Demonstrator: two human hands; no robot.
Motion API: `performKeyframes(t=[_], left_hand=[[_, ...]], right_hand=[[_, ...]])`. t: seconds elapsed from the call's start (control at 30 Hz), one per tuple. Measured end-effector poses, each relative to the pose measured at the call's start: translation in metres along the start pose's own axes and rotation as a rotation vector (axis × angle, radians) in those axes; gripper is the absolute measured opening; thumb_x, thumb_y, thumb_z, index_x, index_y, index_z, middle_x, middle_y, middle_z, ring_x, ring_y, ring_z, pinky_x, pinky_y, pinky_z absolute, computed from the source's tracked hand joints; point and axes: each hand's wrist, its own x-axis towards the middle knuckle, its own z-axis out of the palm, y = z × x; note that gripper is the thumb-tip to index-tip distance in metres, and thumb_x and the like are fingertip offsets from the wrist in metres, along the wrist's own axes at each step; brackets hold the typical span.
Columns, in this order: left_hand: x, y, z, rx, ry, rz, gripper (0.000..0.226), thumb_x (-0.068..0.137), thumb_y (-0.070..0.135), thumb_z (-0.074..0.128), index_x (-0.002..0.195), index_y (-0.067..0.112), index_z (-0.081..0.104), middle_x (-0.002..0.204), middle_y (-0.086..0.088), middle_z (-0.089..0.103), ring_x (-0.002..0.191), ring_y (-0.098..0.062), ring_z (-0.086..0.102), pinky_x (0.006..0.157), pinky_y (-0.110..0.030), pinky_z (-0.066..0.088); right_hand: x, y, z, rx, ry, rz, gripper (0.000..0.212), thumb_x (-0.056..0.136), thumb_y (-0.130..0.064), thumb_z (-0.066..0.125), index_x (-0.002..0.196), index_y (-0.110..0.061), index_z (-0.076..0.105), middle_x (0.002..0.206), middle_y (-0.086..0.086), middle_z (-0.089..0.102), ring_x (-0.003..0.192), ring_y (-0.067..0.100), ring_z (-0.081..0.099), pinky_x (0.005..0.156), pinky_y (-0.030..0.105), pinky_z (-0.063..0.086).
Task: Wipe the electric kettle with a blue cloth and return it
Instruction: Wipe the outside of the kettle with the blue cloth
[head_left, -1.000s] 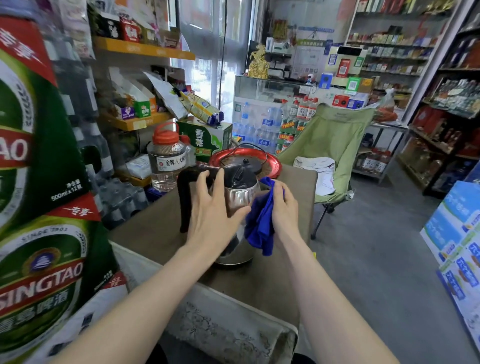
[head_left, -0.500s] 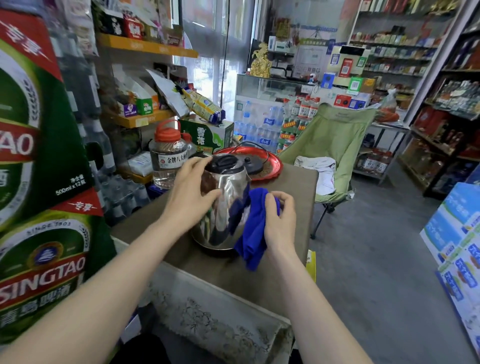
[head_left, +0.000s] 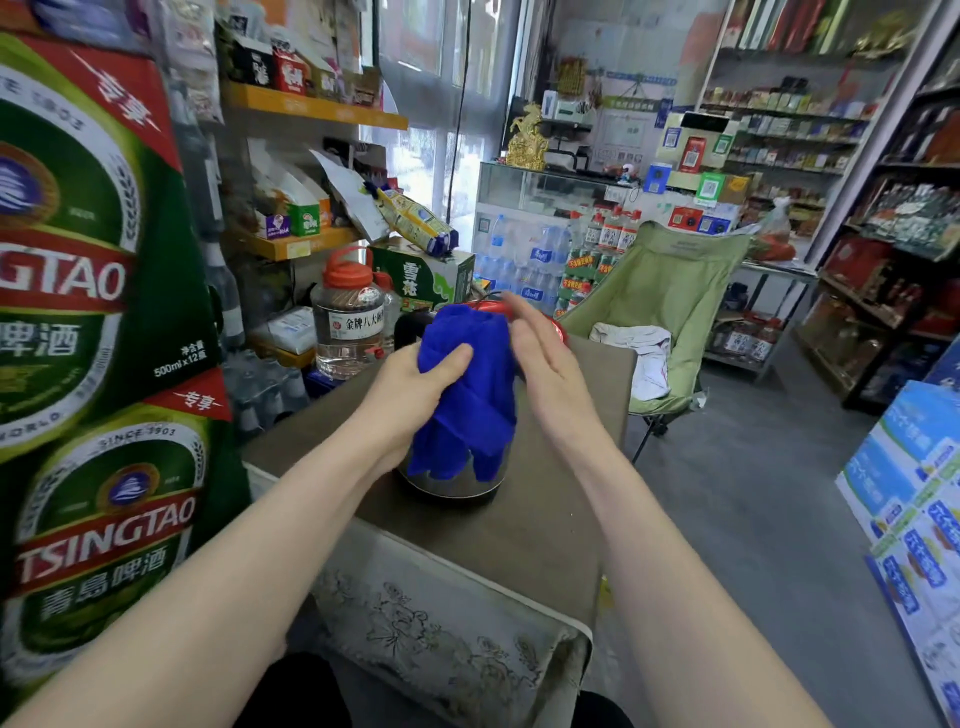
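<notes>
The steel electric kettle (head_left: 451, 487) stands on the small brown table (head_left: 524, 530); only its lower rim and a bit of black handle show. A blue cloth (head_left: 467, 395) is draped over it and covers most of its body and lid. My left hand (head_left: 415, 387) presses on the cloth's left side, thumb dug into the fabric. My right hand (head_left: 545, 358) lies flat against the cloth's right side with fingers straight. Behind the kettle, the red round tray (head_left: 557, 327) is mostly hidden by my right hand.
A clear jar with an orange lid (head_left: 350, 322) stands at the table's back left. Stacked green beer cartons (head_left: 98, 364) wall the left. A green folding chair (head_left: 660, 301) sits behind the table. Blue-and-white boxes (head_left: 914, 499) line the right floor.
The cloth went from my right hand at the kettle's side to lying over the top of the kettle. My left hand moved from the kettle body onto the cloth; my right hand opened flat.
</notes>
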Motion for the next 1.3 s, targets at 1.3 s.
performKeyframes(t=[1.3], left_hand=[[0.005, 0.027, -0.062, 0.654, -0.118, 0.252, 0.011, 0.091, 0.023, 0.065, 0.099, 0.028, 0.068, 0.104, 0.008, 0.07, 0.097, -0.009, 0.066, 0.086, -0.042, 0.056]], right_hand=[[-0.008, -0.029, -0.049, -0.637, -0.276, -0.136, 0.022, 0.087, -0.032, 0.08, 0.094, -0.027, 0.06, 0.095, -0.024, 0.062, 0.087, -0.011, 0.055, 0.067, 0.012, 0.038]])
